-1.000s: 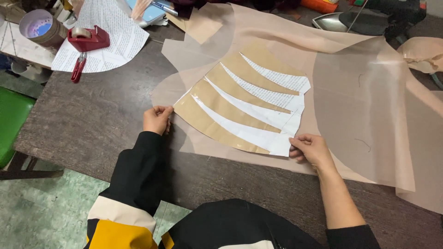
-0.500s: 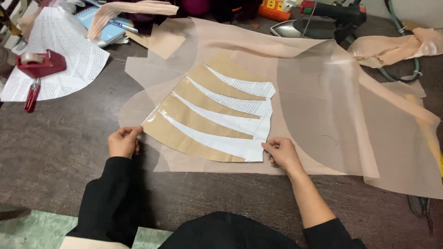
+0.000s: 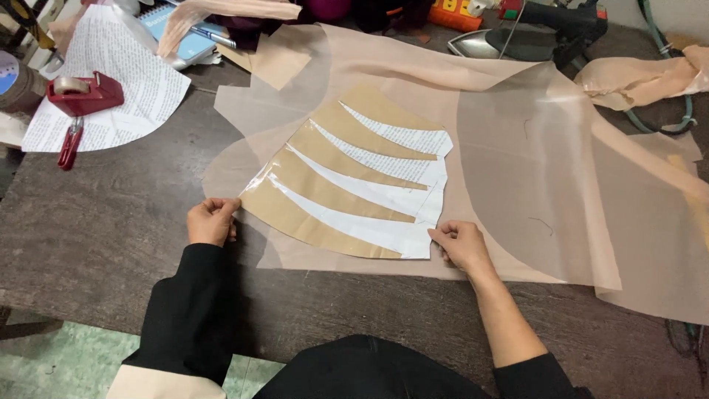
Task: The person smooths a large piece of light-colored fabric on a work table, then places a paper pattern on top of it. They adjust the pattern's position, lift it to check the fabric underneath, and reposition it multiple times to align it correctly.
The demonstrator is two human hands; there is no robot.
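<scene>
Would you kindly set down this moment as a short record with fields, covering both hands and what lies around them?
Left hand: left hand pinches the left corner of the paper pattern.
Right hand: right hand holds the pattern's lower right corner.
Pattern: brown and white curved strips, lying flat on sheer beige fabric.
Surface: dark wooden table.
Nearby: red tape dispenser far left, iron at the top.

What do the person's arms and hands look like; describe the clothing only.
The left hand is bare, below a long black sleeve with a cream panel at the upper arm. The right hand is bare too; its black sleeve is pushed up past the forearm. No gloves or rings visible.
</scene>
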